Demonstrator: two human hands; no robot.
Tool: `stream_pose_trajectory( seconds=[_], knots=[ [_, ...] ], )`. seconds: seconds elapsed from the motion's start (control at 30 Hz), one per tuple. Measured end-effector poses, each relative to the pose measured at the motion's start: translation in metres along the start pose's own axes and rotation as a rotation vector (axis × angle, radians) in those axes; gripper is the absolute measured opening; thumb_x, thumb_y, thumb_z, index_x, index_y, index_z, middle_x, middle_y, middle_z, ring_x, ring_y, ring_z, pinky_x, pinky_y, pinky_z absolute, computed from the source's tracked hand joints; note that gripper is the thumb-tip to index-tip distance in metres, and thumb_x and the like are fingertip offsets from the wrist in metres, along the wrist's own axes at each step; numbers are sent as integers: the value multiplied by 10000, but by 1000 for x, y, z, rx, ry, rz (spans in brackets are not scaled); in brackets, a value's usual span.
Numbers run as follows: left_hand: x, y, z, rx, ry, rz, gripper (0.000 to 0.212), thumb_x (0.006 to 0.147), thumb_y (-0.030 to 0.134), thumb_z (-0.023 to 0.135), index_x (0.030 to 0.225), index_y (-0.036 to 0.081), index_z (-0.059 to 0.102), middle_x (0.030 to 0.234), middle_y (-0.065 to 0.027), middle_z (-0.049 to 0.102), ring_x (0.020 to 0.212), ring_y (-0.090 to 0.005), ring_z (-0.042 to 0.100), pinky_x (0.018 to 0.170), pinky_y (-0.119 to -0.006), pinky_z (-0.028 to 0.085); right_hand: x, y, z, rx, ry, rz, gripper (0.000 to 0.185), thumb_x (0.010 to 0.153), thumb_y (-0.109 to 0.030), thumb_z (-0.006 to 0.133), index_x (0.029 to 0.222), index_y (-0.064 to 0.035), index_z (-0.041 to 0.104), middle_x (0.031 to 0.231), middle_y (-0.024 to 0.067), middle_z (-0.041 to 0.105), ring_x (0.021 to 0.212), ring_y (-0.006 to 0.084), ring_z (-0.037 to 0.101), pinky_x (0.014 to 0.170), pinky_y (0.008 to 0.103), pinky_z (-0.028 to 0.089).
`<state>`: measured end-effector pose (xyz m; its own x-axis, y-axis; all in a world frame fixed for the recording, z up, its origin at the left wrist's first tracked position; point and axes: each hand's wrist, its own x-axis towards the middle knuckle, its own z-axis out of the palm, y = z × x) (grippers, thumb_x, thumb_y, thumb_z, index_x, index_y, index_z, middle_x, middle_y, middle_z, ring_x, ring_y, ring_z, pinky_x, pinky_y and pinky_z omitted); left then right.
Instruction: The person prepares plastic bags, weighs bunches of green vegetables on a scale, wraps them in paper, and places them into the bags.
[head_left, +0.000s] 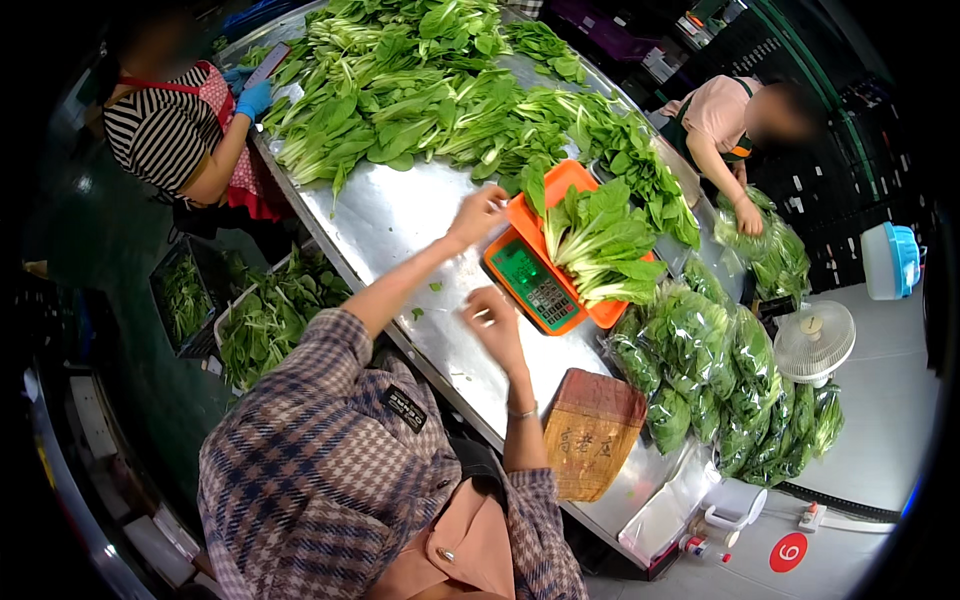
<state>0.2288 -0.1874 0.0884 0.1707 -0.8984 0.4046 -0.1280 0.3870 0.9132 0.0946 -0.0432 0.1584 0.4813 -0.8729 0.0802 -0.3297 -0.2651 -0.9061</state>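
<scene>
My left hand (478, 216) is beside the near edge of an orange digital scale's tray (566, 176), its fingers bent and slightly apart. Whether the fingertips touch the tray cannot be told. My right hand (495, 326) is raised over the metal table, left of the scale's keypad (551, 301); it is blurred, with bent fingers and nothing seen in them. A bunch of leafy greens (600, 240) with pale stems lies on the tray. The scale's green display (517, 262) is lit. Below my right forearm lies a worn wooden board (592, 435) bearing writing.
Loose greens (420, 97) cover the far part of the metal table (390, 217). Bagged greens (690, 337) are piled at right, beside a white fan (814, 337). One co-worker (165, 142) in blue gloves holds a phone; another (720, 127) handles bagged greens. Crates of greens (281, 315) stand left.
</scene>
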Motion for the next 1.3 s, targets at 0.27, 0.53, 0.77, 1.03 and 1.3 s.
stream_pose_trajectory(
  seconds=[0.27, 0.53, 0.77, 1.03, 1.3],
  knots=[
    [64, -54, -73, 644, 15, -58, 233, 722, 104, 619, 913, 3, 534, 849, -130, 568, 762, -283, 561, 665, -363, 459, -26, 22, 58, -192, -34, 115, 497, 789, -246, 600, 1225, -56, 455, 1309, 207, 351, 1140, 341, 425, 925, 375, 377],
    [148, -74, -71, 1031, 341, 111, 374, 698, 112, 623, 1018, 2, 464, 1106, -161, 435, 1038, -318, 408, 835, -405, 392, -48, 46, 60, -26, 154, 384, 333, 808, -156, 579, 1106, -14, 537, 1016, 151, 592, 873, 232, 590, 732, 314, 467],
    [221, -92, -120, 953, -148, -453, 554, 683, 145, 648, 1174, 70, 402, 1228, -124, 446, 1153, -334, 352, 912, -457, 356, -61, 50, 61, 43, 240, 517, 300, 819, -145, 568, 1088, -13, 550, 949, 138, 605, 829, 202, 592, 713, 289, 471],
    [246, -79, -123, 1200, -435, -722, 824, 605, 299, 712, 1311, 221, 293, 1307, -66, 371, 1218, -309, 276, 911, -571, 290, -48, 43, 72, -3, 228, 492, 281, 816, -140, 564, 1065, -10, 556, 918, 119, 609, 773, 187, 584, 698, 279, 464],
    [241, -52, -145, 1187, -357, -551, 604, 627, 302, 686, 1172, 185, 455, 1230, -63, 450, 1170, -303, 348, 870, -559, 337, -42, 37, 73, 7, 224, 471, 271, 812, -129, 565, 1057, -14, 558, 908, 119, 612, 762, 190, 588, 686, 284, 470]
  ],
)
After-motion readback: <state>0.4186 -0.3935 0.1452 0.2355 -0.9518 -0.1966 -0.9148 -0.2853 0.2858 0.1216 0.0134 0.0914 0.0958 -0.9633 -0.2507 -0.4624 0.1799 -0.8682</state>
